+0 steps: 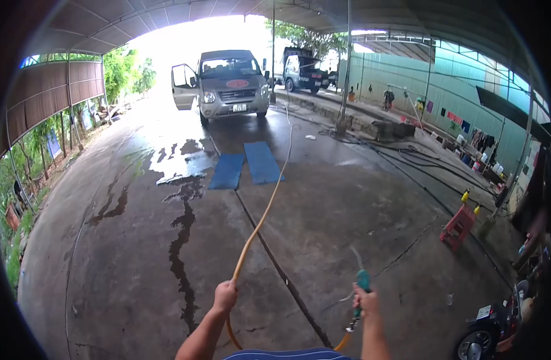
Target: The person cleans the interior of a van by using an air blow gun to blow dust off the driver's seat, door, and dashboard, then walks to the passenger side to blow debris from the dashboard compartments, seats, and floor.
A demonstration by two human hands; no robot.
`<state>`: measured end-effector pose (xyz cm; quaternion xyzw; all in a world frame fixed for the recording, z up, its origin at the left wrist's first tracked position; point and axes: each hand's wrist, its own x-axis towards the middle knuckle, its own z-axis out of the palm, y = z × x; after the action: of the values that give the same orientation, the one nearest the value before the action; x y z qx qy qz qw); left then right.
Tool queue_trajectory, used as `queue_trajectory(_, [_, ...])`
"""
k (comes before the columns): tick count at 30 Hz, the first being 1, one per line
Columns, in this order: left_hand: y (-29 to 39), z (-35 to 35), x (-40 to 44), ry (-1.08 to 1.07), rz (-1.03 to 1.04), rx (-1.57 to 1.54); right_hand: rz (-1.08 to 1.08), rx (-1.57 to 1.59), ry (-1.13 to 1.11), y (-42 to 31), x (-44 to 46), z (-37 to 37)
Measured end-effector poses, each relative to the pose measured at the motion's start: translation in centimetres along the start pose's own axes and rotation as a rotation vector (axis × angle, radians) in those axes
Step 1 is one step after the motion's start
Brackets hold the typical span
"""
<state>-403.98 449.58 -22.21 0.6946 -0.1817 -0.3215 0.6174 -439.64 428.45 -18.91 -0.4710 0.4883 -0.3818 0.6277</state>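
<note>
One yellow hose (250, 243) is being gripped in the left hand (226, 295), its fingers being wrapped closed around it, while one green spray nozzle (363, 279) is being held in the right hand (366, 301), the fingers being curled around its handle; whether the trigger is being squeezed cannot be told. A thin, pale streak is being seen above the nozzle's tip. The hose is being stretched across a wet concrete floor (137, 264) toward one silver van (232, 84), and its lower part is being looped below the hands, near the nozzle's lower end.

Two blue mats (226, 171) (263, 162) are being laid side by side in front of the van, the right one being touched or overlapped by the hose. One door (184, 87) of the van is being held open. One dark truck (301, 72) is being parked behind, to the right. Two yellow objects (465, 196) (476, 210) are being seen at one red stand (459, 227), and one motorcycle (488, 336) is being partly shown at the lower right.

One red oval marking (233, 83) is being displayed on the van's hood, its lettering being too blurred to read, as are the van's plate (239, 108) and the motorcycle's plate (483, 312).
</note>
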Motion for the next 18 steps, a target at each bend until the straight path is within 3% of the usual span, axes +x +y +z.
queue_trajectory(2, [5.8,-0.4,1.5,-0.071,0.034,0.083,-0.031,0.001,-0.033,-0.3,-1.2,4.9])
queue_trajectory(3, [8.9,-0.8,1.5,-0.133,0.052,0.167,-0.007,0.148,-0.094,-0.6,-2.0,6.3])
queue_trajectory(6, [13.9,-3.8,1.5,-0.428,-0.035,0.128,0.057,0.419,-0.155,-0.1,-3.1,5.4])
queue_trajectory(7, [14.4,-4.9,2.1,-0.442,-0.103,-0.115,0.066,0.454,-0.128,-0.2,-3.5,4.1])
queue_trajectory(8, [12.0,-7.0,6.2,-0.637,-0.192,-0.492,0.088,0.513,-0.093,-0.5,-4.1,2.5])
queue_trajectory(9, [10.7,-8.2,8.9,-0.589,-0.270,-0.785,0.074,0.570,-0.038,-0.9,-4.5,0.6])
queue_trajectory(11, [8.5,-9.3,14.6,-0.725,-0.431,-1.371,0.021,0.688,0.088,-1.9,-6.1,-4.0])
queue_trajectory(13, [5.4,-9.5,25.7,-0.883,0.007,-1.132,-0.051,0.797,0.301,-2.8,-8.9,-8.9])
queue_trajectory(16, [14.9,0.3,20.3,-0.318,0.217,-0.841,-0.211,1.047,0.523,1.0,-14.5,-20.1])
queue_trajectory(18, [17.3,9.0,16.1,-0.275,0.325,-0.456,-0.270,1.253,0.666,5.6,-21.6,-26.6])
